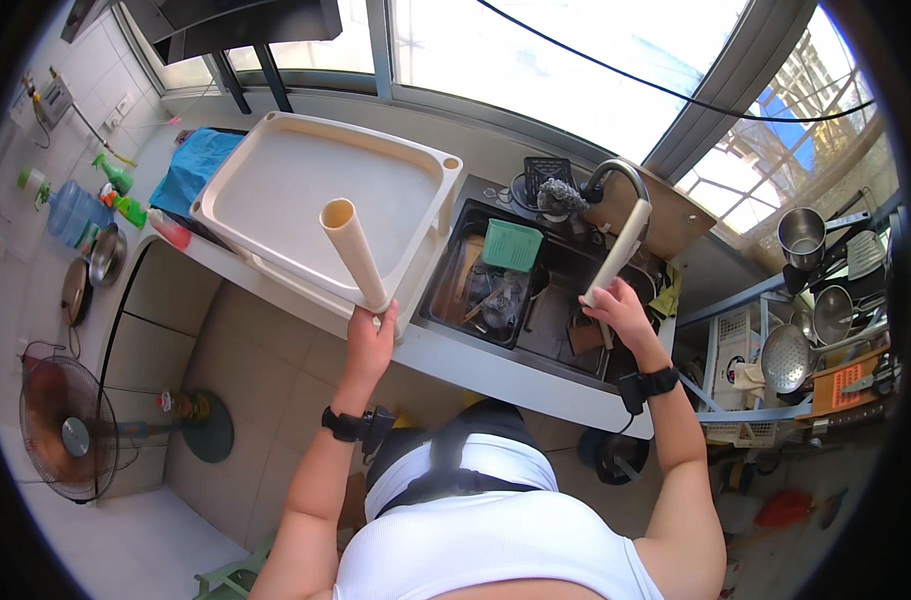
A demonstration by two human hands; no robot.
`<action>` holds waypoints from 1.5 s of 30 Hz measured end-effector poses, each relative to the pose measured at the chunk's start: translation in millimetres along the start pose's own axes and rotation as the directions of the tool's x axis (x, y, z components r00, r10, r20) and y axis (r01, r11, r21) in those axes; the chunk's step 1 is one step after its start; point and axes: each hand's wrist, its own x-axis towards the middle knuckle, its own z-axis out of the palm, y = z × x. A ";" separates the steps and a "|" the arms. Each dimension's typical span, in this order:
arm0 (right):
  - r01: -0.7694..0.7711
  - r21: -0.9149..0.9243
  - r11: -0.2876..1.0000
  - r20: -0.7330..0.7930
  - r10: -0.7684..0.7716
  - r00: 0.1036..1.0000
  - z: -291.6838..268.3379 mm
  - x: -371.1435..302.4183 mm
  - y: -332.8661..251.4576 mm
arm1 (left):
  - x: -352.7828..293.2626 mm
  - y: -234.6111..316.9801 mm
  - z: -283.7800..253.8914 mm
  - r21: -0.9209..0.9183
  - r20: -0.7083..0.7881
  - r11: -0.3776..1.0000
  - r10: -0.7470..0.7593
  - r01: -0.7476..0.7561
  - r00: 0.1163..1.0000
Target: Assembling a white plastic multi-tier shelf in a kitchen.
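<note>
The left hand (373, 338) is holding a cream tube, the left tube (356, 258), by its lower end, the grip curling around it with the thumb laid along the side. This tube is rising above the near edge of the tray (306, 190), leaning left, and its hollow upper end is showing. Whether its lower end is touching the tray, one cannot tell.

The right hand (624, 318) is holding a second cream tube, the right tube (616, 255), its grip closing around the lower end. That tube is tilting right toward its top, with the curved tap (617, 167) showing around its upper end.

The cream tray is lying on the left part of the worktop (516, 378), and another cream piece is showing beneath its near edge. A blue cloth (198, 165) is lying just left of it. To the right, the dark sink (551, 320) is sitting in the worktop below the right hand, and a green basket (513, 246) is resting over its left bowl. A silvery crumpled bundle (560, 196) is lying beyond the basket. Pans and strainers are crowding the rack (721, 345) at the far right, and a fan (74, 437) is standing at the near left.
</note>
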 end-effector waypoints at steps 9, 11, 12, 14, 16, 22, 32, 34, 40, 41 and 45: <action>0.588 -0.218 0.779 0.129 -0.574 0.808 135.6 91.8 -68.3 | -32.1 2.7 -47.5 0.210 0.179 0.966 0.114 -0.152 0.977; 0.621 -0.190 0.760 0.138 -0.606 0.784 162.7 104.6 -79.6 | -32.4 2.4 -53.5 0.241 0.216 0.961 0.086 -0.138 0.973; 0.635 -0.161 0.755 0.139 -0.620 0.772 174.1 111.4 -83.9 | -32.6 0.8 -54.3 0.239 0.224 0.957 0.110 -0.164 0.968; 0.646 -0.135 0.751 0.143 -0.631 0.763 187.4 122.5 -90.1 | -32.4 -0.3 -54.7 0.234 0.231 0.954 0.130 -0.185 0.964; 0.646 -0.248 0.722 0.196 -0.616 0.763 195.9 131.7 -93.1 | -31.1 1.2 -54.2 0.275 0.266 0.943 0.116 -0.190 0.957; 0.655 -0.500 0.566 0.326 -0.577 0.749 208.0 126.0 -109.8 | -26.9 5.0 -57.0 0.272 0.319 0.932 0.148 -0.240 0.936; 0.660 -0.590 0.465 0.383 -0.558 0.736 209.2 122.5 -119.3 | -21.9 3.6 -56.3 0.272 0.352 0.925 0.162 -0.267 0.922; 0.639 -0.622 0.452 0.375 -0.545 0.750 207.2 124.6 -114.4 | -21.5 1.2 -55.7 0.273 0.337 0.906 0.226 -0.324 0.914; 0.657 -0.565 0.499 0.317 -0.604 0.731 221.3 109.4 -130.0 | -22.0 -3.6 -56.3 0.141 0.328 0.947 0.230 -0.288 0.916; 0.659 -0.522 0.542 0.279 -0.622 0.732 221.6 110.8 -127.9 | -22.9 -4.3 -56.5 0.140 0.330 0.948 0.228 -0.286 0.916; 0.669 -0.404 0.624 0.263 -0.621 0.738 219.4 121.4 -121.9 | -25.1 -3.6 -58.7 0.199 0.326 0.918 0.266 -0.341 0.907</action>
